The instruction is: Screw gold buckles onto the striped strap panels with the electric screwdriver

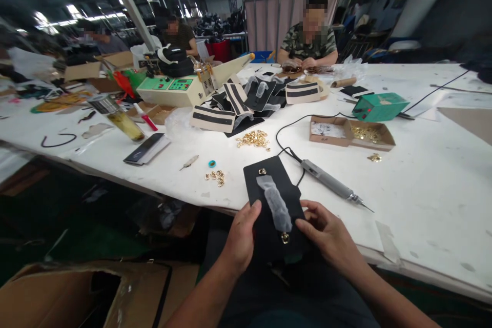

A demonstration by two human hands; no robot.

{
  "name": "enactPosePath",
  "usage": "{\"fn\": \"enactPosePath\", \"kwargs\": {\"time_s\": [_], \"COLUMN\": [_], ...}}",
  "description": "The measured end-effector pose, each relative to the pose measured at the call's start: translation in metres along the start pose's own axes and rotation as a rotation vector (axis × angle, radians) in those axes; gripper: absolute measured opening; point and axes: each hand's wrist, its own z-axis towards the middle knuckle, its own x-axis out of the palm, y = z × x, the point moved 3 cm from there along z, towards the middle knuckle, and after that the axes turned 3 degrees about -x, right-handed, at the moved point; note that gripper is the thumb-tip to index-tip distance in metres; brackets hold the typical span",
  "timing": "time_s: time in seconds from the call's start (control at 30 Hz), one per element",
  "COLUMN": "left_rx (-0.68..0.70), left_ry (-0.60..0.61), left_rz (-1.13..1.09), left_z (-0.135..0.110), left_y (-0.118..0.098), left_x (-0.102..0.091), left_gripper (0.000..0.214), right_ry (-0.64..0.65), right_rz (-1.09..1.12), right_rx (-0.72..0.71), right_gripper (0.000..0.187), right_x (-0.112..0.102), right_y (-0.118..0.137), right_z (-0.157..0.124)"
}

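Observation:
A flat black panel (269, 184) lies over the near edge of the white table (423, 184). It carries a gold ring at its far end, a gold clasp at its near end and a strip of cloudy wrapping (274, 202) down its middle. My left hand (240, 238) grips its left edge, thumb on top. My right hand (328, 233) holds its right edge, fingers curled by the clasp.
An electric screwdriver (332, 184) on a black cable lies right of the panel. Gold rings (253, 139) sit in loose heaps and in cardboard trays (349, 132). Striped pieces (213, 117), a green box (378, 106), a cream machine (172, 89) and seated people lie beyond. A carton (77, 292) stands below left.

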Motion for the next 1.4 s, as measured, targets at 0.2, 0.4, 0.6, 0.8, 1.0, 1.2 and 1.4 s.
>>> {"fn": "enactPosePath", "kwargs": {"time_s": [0.2,0.4,0.6,0.8,1.0,1.2,1.4], "left_rx": [0.09,0.119,0.211,0.222,0.171,0.128,0.075], "left_ry": [-0.209,-0.054,-0.063,0.003,0.043,0.085,0.133], "left_rz": [-0.002,0.394,0.658,0.72,0.678,0.785,0.752], "left_z": [0.012,0.001,-0.011,-0.015,-0.011,-0.01,-0.01], "left_y": [-0.008,-0.004,-0.011,-0.016,-0.021,-0.015,-0.014], "left_x": [-0.012,0.004,0.009,0.011,0.016,0.011,0.009], "left_gripper": [0.043,0.045,0.046,0.042,0.042,0.048,0.05], "right_ry": [-0.014,-0.13,-0.004,0.149,0.278,0.483,0.553], "right_rz": [-0.321,-0.524,-0.777,-0.838,-0.853,-0.656,-0.774], "right_rx": [-0.299,-0.723,-0.854,-0.933,-0.891,-0.714,-0.737], "right_gripper": [0.028,0.029,0.024,0.021,0.022,0.005,0.004], "right_x": [-0.005,0.003,0.026,0.022,0.012,0.0,0.001], "right_y": [0.013,0.067,0.083,0.09,0.094,0.088,0.093], "right_z": [-0.012,0.015,0.037,0.036,0.039,0.046,0.05]}}
